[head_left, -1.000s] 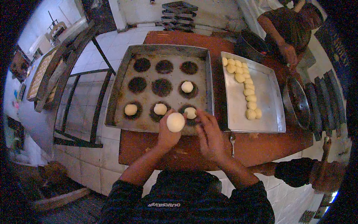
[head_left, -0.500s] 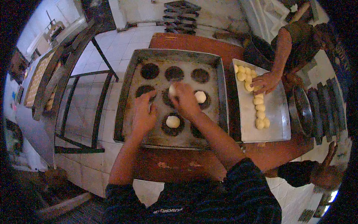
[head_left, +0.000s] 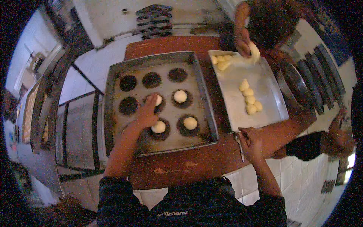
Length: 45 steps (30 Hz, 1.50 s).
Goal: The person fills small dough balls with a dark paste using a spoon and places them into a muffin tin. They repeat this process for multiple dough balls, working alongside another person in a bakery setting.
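A deep square baking pan [head_left: 205, 98] with rows of dark round patches stands before me. Pale dough balls rest on several of them, among them one front right [head_left: 190, 123] and one right of the middle [head_left: 180, 96]. My left hand [head_left: 145, 115] reaches over the pan, its outstretched fingertips touching the middle dough ball [head_left: 157, 100]. Beneath its wrist side lies another dough ball [head_left: 158, 127]. Past the pan's right side, my right hand [head_left: 252, 143] has its fingers curled at the near corner of a metal tray [head_left: 242, 117]. A thin strip shows beside those fingers; its kind is unclear.
Yellowish dough balls [head_left: 249, 100] lie in a row on the tray, more in its far-left corner. A co-worker's hand [head_left: 244, 43] holds dough above its far edge. A round metal bowl [head_left: 297, 85] and stacked dark pans [head_left: 321, 77] stand right; a metal frame [head_left: 81, 132] stands left.
My right hand has left the pan and moved right to the tray's corner. A dough ball now sits on the middle patch under my left fingertips. The co-worker's hand has lifted dough off the tray.
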{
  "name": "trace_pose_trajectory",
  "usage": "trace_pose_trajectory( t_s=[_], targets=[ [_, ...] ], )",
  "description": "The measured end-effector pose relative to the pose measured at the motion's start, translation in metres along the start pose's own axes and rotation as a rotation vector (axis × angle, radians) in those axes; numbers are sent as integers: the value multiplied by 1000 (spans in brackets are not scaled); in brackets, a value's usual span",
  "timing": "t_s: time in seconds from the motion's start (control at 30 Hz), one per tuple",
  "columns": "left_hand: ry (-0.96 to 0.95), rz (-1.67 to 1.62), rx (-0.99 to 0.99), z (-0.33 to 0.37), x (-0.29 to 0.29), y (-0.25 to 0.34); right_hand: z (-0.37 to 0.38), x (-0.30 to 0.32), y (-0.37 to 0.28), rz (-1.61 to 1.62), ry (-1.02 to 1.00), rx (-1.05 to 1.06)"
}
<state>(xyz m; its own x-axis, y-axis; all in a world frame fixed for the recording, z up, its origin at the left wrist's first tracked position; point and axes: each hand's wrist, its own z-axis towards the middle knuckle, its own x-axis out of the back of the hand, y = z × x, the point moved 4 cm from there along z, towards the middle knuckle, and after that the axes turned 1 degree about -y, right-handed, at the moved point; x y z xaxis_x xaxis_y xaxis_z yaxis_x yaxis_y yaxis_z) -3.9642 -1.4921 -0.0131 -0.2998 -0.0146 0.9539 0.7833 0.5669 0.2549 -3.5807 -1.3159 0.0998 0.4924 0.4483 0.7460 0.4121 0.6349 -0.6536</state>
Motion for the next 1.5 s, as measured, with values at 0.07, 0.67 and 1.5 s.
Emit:
trace_pose_trajectory(
  t_s=[0.07,0.67,1.5],
  targets=[
    [-29,3,33,4,2,1,-32,-4,32,152,-31,-210],
    [98,-398,-538,66,-10,365,-62,45,162,618,-392,-307],
    [427,-963,565,-52,57,303,281,265,443,-728,-5,-243]
  ],
)
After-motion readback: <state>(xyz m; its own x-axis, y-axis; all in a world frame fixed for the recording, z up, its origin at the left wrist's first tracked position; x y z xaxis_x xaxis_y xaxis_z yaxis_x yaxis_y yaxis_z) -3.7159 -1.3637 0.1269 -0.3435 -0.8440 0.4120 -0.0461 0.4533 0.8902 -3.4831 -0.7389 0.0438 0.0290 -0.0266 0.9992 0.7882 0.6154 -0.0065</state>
